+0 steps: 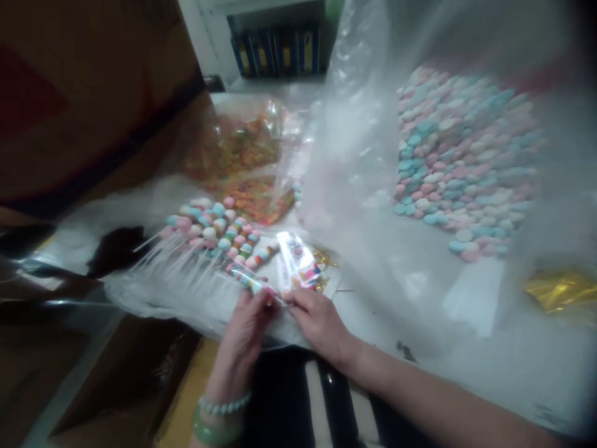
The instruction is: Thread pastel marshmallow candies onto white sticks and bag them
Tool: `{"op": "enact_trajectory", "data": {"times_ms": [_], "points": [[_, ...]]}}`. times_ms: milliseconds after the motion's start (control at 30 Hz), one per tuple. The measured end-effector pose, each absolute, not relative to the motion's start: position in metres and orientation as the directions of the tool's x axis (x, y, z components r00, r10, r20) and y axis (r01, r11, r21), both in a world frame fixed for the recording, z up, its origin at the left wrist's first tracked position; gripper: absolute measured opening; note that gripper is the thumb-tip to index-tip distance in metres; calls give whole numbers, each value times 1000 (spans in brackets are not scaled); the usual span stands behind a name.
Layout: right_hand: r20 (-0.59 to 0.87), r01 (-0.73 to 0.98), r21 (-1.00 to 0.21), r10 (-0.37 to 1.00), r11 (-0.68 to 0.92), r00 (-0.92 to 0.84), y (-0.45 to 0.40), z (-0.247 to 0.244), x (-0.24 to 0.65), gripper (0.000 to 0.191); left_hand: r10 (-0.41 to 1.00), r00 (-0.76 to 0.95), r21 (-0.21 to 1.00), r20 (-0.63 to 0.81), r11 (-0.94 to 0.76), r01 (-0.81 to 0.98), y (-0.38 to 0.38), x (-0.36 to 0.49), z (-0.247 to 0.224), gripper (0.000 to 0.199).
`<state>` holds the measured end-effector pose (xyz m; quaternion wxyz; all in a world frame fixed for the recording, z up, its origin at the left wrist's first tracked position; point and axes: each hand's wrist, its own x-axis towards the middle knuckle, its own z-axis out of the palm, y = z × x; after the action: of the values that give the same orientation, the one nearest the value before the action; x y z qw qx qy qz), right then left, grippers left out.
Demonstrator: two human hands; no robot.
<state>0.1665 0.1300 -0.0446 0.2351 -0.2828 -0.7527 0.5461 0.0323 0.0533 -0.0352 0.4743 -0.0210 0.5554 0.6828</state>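
Note:
My left hand [252, 320], with a beaded bracelet and a green bangle on its wrist, is closed on a clear wrapped candy skewer [249, 278]. My right hand [317, 317] pinches the near end of the same wrapper, close beside the left fingers. Just beyond my hands lie shiny printed clear bags [296, 258], with gold ties [325, 260] next to them. Left of these, a pile of candy skewers [209, 227] in pink, blue and white rests on plastic, its white sticks pointing toward the lower left.
A large clear bag of pastel candies [461, 162] fills the right side. Behind the skewers sits a bag of orange candies [247, 149]. A big cardboard box [93, 93] stands at the left. Gold foil [562, 289] lies at the right edge; an open box [125, 379] is at the lower left.

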Motion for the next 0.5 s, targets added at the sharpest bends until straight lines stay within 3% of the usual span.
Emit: {"op": "enact_trajectory", "data": {"times_ms": [67,267,333,400,500], "points": [[90,162,-942,687,295,-721,127,-48,166,20,649,-501,738,-572,141,-660,51,35,-36,40],[5,230,-945,714,232,-700,131,-49,158,38,770,-294,681,-567,237,-693,52,46,-35,30],[67,152,-948,643,279,-763,132,-47,158,37,755,-311,658,-578,206,-724,50,49,-31,28],[117,102,-944,607,313,-786,129,-49,160,37,712,-361,637,-601,155,-755,45,51,-27,47],[117,118,-943,644,310,-756,123,-60,163,36,676,-393,605,-623,97,-791,41,55,-34,52]]}}
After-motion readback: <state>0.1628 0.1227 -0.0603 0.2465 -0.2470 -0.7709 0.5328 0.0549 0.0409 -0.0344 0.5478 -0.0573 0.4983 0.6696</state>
